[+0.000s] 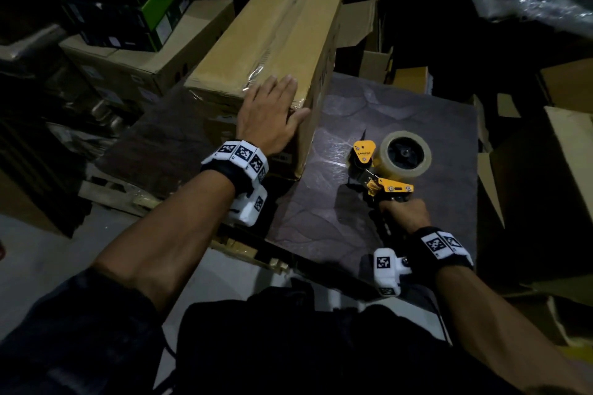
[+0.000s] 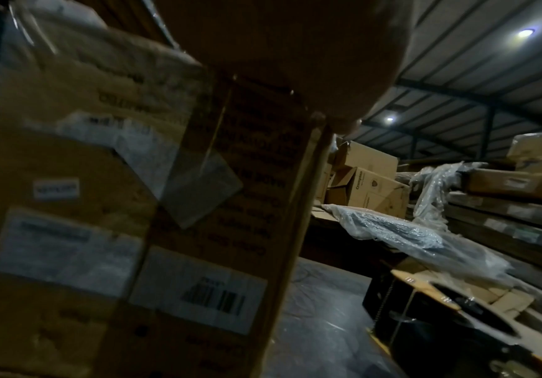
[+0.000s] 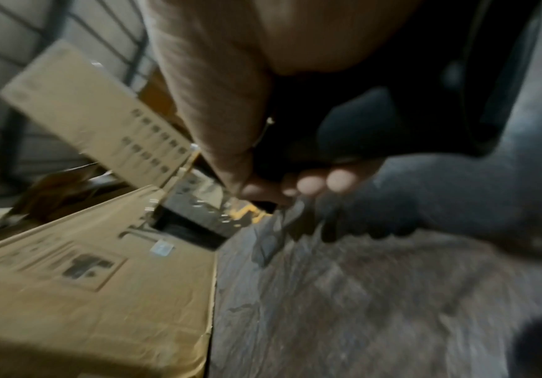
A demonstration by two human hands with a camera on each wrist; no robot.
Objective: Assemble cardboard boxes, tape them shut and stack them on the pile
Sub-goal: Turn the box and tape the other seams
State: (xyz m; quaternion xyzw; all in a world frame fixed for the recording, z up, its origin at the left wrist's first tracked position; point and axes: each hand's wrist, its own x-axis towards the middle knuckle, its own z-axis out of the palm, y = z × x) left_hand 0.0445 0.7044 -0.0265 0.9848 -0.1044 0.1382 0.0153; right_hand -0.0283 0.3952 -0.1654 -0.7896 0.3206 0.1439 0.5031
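At far left, dark and green cartons (image 1: pixel 150 6) sit stacked beyond the work area, well apart from the hands. Next comes the cardboard box (image 1: pixel 269 42), closed and lying on the left part of the dark tabletop (image 1: pixel 417 125). Its long axis runs away from the person, tipped slightly to the right, so 1 short end faces the body. Clear tape (image 1: pixel 256 70) glints along the top seam and over the near edge.

The left hand (image 1: pixel 272 119) lies flat on the box's near top corner, fingers straight and together, the thumb spread over the right edge; it presses rather than grips. This hand is plainly the nearer to the box.

To the right, just beside the box but not touching it, the yellow tape dispenser (image 1: pixel 385 167) stands on the tabletop, its roll pointing away from the person. The right hand (image 1: pixel 406 215) has its fingers curled round the dispenser's handle.

Judging from the sealed seam, taping looks done or nearly so. Lifting the box would likely call for a hand at each short end, so the right hand would first have to release the dispenser.
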